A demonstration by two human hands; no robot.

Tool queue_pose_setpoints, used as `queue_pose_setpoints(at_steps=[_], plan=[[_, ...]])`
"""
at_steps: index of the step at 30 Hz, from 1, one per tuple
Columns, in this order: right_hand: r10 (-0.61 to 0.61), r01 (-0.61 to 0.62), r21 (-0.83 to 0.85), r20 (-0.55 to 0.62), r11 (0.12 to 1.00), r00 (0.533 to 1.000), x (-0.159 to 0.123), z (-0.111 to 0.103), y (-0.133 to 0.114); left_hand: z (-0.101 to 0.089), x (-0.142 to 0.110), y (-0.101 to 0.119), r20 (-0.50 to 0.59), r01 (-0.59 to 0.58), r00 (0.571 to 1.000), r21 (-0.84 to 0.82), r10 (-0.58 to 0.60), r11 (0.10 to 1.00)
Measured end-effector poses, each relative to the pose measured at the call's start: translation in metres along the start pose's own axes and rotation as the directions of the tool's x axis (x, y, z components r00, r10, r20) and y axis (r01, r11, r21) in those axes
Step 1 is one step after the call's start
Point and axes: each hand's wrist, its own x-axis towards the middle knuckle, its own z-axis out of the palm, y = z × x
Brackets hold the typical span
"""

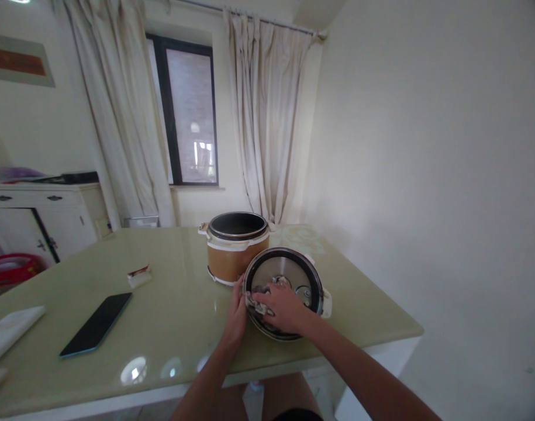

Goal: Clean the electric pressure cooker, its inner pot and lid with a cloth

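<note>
While the cooker (225, 261) holds a pot (238, 225), the left hand (237, 311) grips a lid (293, 271), right hand (285, 307) clutching cloth (254, 304).

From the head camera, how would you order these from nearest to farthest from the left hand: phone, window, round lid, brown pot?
From the left hand:
1. Round lid: touching it, on its right.
2. Brown pot: just beyond.
3. Phone: off to the left, on the table.
4. Window: in the far wall.
</note>
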Motion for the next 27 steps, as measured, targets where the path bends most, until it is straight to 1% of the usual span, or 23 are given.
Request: queue_pose_setpoints(at_steps=[4,8,12,14,17,19,21,23,25,27], plan=[[-0.102,0.101,0.018,0.038,0.995,0.994,-0.012,-0.004,0.009,0.000,0.002,-0.001,-0.020,0.018,1.000,0.021,-0.018,1.000],[-0.170,0.166,0.053,0.086,0.985,0.982,-0.022,-0.010,0.021,0.002,0.002,-0.001,-0.018,-0.020,1.000,0.077,0.021,0.997],[-0.229,0.223,0.066,0.119,0.973,0.966,-0.028,-0.022,0.030,0.004,0.000,-0.001,-0.020,-0.047,0.999,0.099,0.049,0.994],[-0.261,0.258,0.043,0.168,0.965,0.950,-0.031,-0.029,0.032,0.005,0.000,-0.001,-0.020,-0.059,0.998,0.108,0.061,0.992],[-0.299,0.319,-0.027,0.287,0.947,0.910,-0.035,-0.041,0.035,0.006,0.001,-0.002,-0.015,-0.058,0.998,0.124,0.061,0.991],[-0.336,0.382,-0.089,0.325,0.920,0.884,-0.036,-0.048,0.036,0.007,0.001,-0.003,-0.018,-0.059,0.998,0.131,0.062,0.990],[-0.392,0.456,-0.153,0.322,0.877,0.862,-0.036,-0.052,0.038,0.007,0.001,-0.003,-0.019,-0.066,0.997,0.136,0.069,0.989],[-0.441,0.498,-0.182,0.281,0.848,0.852,-0.036,-0.053,0.042,0.007,0.000,-0.004,-0.016,-0.072,0.997,0.141,0.075,0.987],[-0.454,0.502,-0.189,0.247,0.844,0.856,-0.035,-0.054,0.047,0.006,-0.001,-0.004,-0.002,-0.078,0.997,0.151,0.079,0.986],[-0.428,0.482,-0.200,0.259,0.853,0.866,-0.033,-0.057,0.054,0.006,-0.002,-0.004,0.008,-0.082,0.997,0.162,0.082,0.983]])
